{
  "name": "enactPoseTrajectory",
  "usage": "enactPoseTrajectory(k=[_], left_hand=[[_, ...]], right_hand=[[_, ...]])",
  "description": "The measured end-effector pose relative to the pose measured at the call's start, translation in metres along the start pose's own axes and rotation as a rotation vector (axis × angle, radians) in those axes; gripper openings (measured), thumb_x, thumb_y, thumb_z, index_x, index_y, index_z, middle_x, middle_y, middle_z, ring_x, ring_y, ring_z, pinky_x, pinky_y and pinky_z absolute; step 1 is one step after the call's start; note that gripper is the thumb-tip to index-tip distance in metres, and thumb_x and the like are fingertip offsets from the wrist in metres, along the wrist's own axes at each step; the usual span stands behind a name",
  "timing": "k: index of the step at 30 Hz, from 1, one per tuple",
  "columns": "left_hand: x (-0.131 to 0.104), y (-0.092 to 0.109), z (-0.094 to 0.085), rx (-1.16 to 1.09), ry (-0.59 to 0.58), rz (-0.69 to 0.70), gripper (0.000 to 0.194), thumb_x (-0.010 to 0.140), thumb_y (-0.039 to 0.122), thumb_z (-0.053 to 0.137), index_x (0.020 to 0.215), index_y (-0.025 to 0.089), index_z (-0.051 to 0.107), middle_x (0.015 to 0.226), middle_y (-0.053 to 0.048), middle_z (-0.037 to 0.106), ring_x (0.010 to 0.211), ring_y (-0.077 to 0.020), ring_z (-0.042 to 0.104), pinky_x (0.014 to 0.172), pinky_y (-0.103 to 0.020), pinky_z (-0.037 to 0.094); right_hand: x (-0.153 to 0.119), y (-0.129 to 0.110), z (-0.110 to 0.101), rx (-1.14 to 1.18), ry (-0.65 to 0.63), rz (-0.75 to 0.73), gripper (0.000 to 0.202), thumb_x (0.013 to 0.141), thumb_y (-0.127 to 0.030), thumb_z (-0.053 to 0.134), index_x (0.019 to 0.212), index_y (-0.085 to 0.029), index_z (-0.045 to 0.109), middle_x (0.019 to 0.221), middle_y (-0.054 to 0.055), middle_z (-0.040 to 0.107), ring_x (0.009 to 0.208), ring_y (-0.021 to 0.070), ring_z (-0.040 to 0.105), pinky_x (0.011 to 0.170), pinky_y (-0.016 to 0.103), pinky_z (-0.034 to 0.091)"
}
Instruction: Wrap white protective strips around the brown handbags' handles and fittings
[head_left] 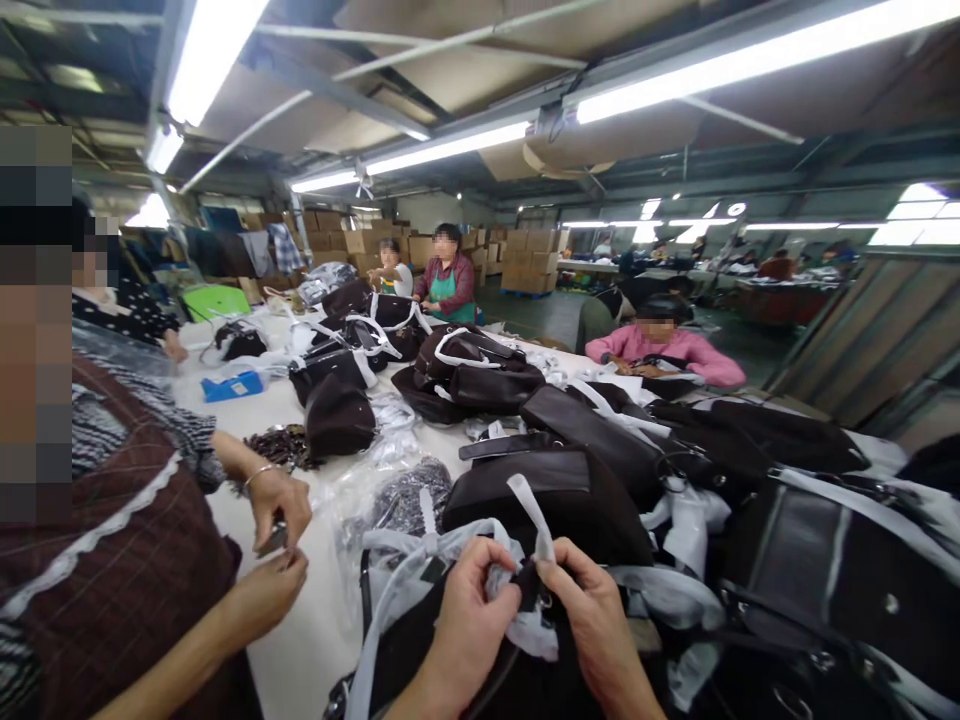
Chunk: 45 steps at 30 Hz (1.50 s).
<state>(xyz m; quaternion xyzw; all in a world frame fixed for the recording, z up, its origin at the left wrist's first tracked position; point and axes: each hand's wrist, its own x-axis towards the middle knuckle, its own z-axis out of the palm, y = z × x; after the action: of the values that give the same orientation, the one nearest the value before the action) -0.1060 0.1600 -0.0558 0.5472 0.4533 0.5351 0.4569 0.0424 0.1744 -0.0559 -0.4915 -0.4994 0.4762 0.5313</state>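
Observation:
A dark brown handbag point(409, 635) lies in front of me at the near edge of the table. White wrapping strip point(531, 505) winds about its strap and hardware. My right hand point(589, 610) pinches the strip between thumb and forefinger, and its free end points up. Close beside it, my left hand point(480, 605) is closed with thumb and fingers round a wrapped, whitish part of the strap. A metal ring shows between the hands. More wrapped strap point(390, 590) curves along the bag's left side. What lies under my fingers is hidden.
Many dark bags point(547, 490) are piled beyond and to the right. A clear plastic bag point(352, 530) lies left of mine, near small dark metal pieces point(289, 445) and a blue tape dispenser point(232, 386). A co-worker's hands point(281, 530) work at left; other people sit farther off.

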Motion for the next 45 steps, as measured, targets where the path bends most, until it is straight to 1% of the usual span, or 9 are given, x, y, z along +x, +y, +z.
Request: enactPoseTrajectory(k=[4,9,14,21,25,29,34,41,45], left_hand=[[-0.005,0.018,-0.003,0.427,-0.166,0.192,0.041,0.082,0.009,0.042,0.112,0.024,0.066,0.097,-0.006,0.055,0.093,-0.0219,0.054,0.088,-0.040,0.045],[0.000,0.040,0.014,0.650,0.070,0.244,0.006,0.081,0.019,0.062,0.087,0.021,0.065,0.096,-0.006,0.060,0.098,-0.0268,0.052,0.089,-0.046,0.042],[0.001,0.029,0.017,0.789,0.048,0.177,0.013,0.075,0.017,0.071,0.075,0.019,0.058,0.080,-0.002,0.059,0.084,-0.0235,0.054,0.078,-0.039,0.044],[0.025,0.062,-0.001,1.133,-0.312,1.065,0.022,0.098,0.017,0.044,0.116,0.013,0.056,0.117,-0.011,0.064,0.107,-0.0221,0.056,0.094,-0.034,0.042],[0.062,0.066,-0.011,1.328,-0.681,0.865,0.009,0.096,0.018,0.050,0.098,0.014,0.058,0.086,-0.005,0.064,0.082,-0.0207,0.061,0.082,-0.033,0.046],[0.083,0.067,-0.026,1.258,-0.866,0.569,0.011,0.088,0.010,0.056,0.096,0.017,0.056,0.092,-0.003,0.063,0.081,-0.0181,0.061,0.066,-0.025,0.043],[0.096,0.083,-0.038,0.943,-0.945,0.330,0.011,0.086,0.009,0.052,0.088,0.019,0.058,0.084,0.002,0.062,0.081,-0.0137,0.057,0.071,-0.021,0.039],[0.114,0.098,-0.038,0.629,-1.034,0.037,0.014,0.083,0.014,0.054,0.090,0.017,0.067,0.087,0.001,0.067,0.083,-0.0135,0.060,0.077,-0.021,0.044],[0.112,0.109,-0.030,0.857,-1.014,0.212,0.018,0.080,0.006,0.057,0.087,0.018,0.068,0.092,0.000,0.066,0.091,-0.0152,0.060,0.085,-0.024,0.043]], right_hand=[[0.002,0.006,-0.005,0.101,0.003,0.084,0.033,0.070,-0.046,0.071,0.063,-0.019,0.053,0.061,-0.005,0.044,0.060,0.0129,0.038,0.057,0.024,0.034],[0.007,-0.008,-0.007,0.077,-0.100,0.100,0.028,0.070,-0.042,0.071,0.064,-0.018,0.057,0.064,-0.004,0.048,0.066,0.0142,0.041,0.062,0.025,0.036],[0.005,-0.017,-0.011,-0.031,-0.061,0.060,0.026,0.071,-0.041,0.066,0.063,-0.019,0.056,0.062,-0.003,0.047,0.066,0.0151,0.041,0.062,0.026,0.035],[0.013,-0.027,-0.009,-0.118,-0.221,-0.045,0.016,0.071,-0.035,0.061,0.069,-0.020,0.059,0.072,0.000,0.057,0.077,0.0205,0.051,0.073,0.031,0.042],[0.017,-0.034,-0.005,-0.226,-0.261,-0.041,0.025,0.077,-0.042,0.061,0.068,-0.019,0.059,0.072,-0.001,0.055,0.076,0.0198,0.050,0.071,0.031,0.041],[0.011,-0.038,-0.007,-0.318,-0.360,-0.025,0.020,0.075,-0.033,0.061,0.091,-0.020,0.063,0.089,0.000,0.062,0.089,0.0216,0.056,0.080,0.032,0.041],[0.006,-0.038,-0.006,-0.476,-0.346,-0.065,0.018,0.083,-0.034,0.058,0.093,-0.021,0.064,0.090,0.000,0.065,0.091,0.0217,0.058,0.090,0.036,0.036],[0.013,-0.029,0.001,-0.418,-0.303,-0.114,0.012,0.081,-0.028,0.058,0.073,-0.019,0.057,0.074,-0.003,0.056,0.075,0.0163,0.053,0.069,0.028,0.034],[0.014,-0.028,0.005,-0.415,-0.281,-0.127,0.013,0.080,-0.026,0.060,0.070,-0.020,0.055,0.071,-0.003,0.055,0.072,0.0151,0.052,0.068,0.027,0.032]])
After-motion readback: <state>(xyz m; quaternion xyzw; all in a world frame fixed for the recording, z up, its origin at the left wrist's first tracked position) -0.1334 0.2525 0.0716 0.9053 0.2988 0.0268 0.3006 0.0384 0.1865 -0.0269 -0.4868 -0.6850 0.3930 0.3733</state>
